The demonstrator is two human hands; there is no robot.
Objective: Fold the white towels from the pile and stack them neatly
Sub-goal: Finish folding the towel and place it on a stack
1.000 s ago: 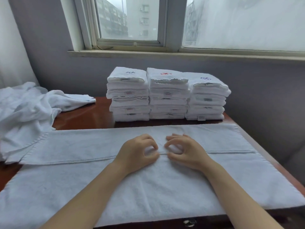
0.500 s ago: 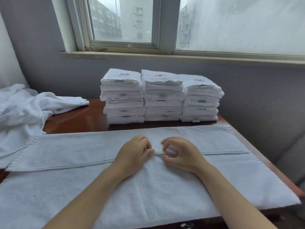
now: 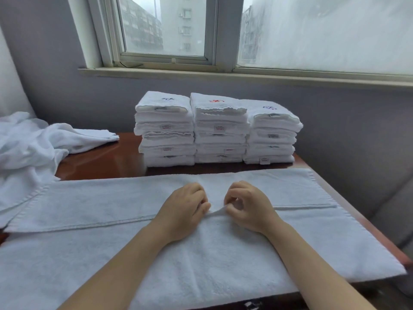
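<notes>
A white towel [image 3: 89, 260] lies spread flat across the near part of the table [image 3: 107, 157], its long sides running left to right and its near edge hanging just over the table's front; a hem [image 3: 111, 222] crosses it from side to side. At the middle of that hem the left hand [image 3: 182, 212] and the right hand [image 3: 249, 209] sit close together, each with fingers curled, pinching the hem between thumb and fingertips; the cloth between them is raised a little. Beyond the towel, three stacks of folded towels [image 3: 220, 130] stand side by side, touching, at the back of the table; a loose pile of white towels [image 3: 29, 146] lies at the left. Behind is a window [image 3: 165, 27].
</notes>
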